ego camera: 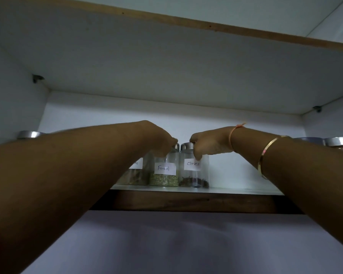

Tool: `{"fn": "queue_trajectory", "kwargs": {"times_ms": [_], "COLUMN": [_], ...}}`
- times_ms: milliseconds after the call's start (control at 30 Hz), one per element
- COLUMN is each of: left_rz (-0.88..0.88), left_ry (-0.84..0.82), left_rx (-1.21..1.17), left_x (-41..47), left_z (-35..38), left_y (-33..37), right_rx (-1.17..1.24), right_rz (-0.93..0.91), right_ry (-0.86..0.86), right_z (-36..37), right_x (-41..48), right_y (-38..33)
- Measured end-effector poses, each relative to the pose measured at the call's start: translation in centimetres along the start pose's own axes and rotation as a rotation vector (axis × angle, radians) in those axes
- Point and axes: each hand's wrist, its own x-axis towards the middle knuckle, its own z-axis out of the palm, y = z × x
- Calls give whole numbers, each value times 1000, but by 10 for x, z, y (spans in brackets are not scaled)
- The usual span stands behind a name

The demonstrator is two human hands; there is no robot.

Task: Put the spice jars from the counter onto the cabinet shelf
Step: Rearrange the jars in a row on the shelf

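Note:
Three clear glass spice jars with steel lids stand side by side on the cabinet shelf [236, 191]. The Fennel jar [164, 176] is in the middle, with the Cloves jar [194, 175] on its right. A third jar [137, 175], its label half hidden by my forearm, stands on the left. My left hand [158, 141] grips the top of the Fennel jar from above. My right hand [210, 143] grips the top of the Cloves jar, thumb down its front. Both jars rest upright on the shelf.
The shelf's dark wooden front edge [186, 202] runs below the jars. Steel lids of other containers show at the far left [29, 134] and far right [339, 141]. Another shelf board [166, 62] hangs overhead. Bare shelf lies right of the Cloves jar.

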Motion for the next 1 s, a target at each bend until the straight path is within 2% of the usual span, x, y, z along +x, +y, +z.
{"fn": "queue_trajectory", "kwargs": {"times_ms": [333,533,733,900,1000], "left_rz": [-34,-64,86,228,253], "left_ry": [19,146,300,312,333], "left_rx": [-198,-294,-481,-631,-655], "left_x": [-2,-14,-14,-15,-14], "left_z": [12,-5,-58,-93,-109], "left_y": [7,21,76,128,155], "right_rx": [92,-57,-178,-253,-276], "right_rz": [-4,-11,74,170,214], "right_ry": [59,260,384,395,387], "right_z": [9,-16,-53,-73,-83], "right_x": [0,-19,-56,-94,-114], "right_y": [8,19,63,108,133]}}
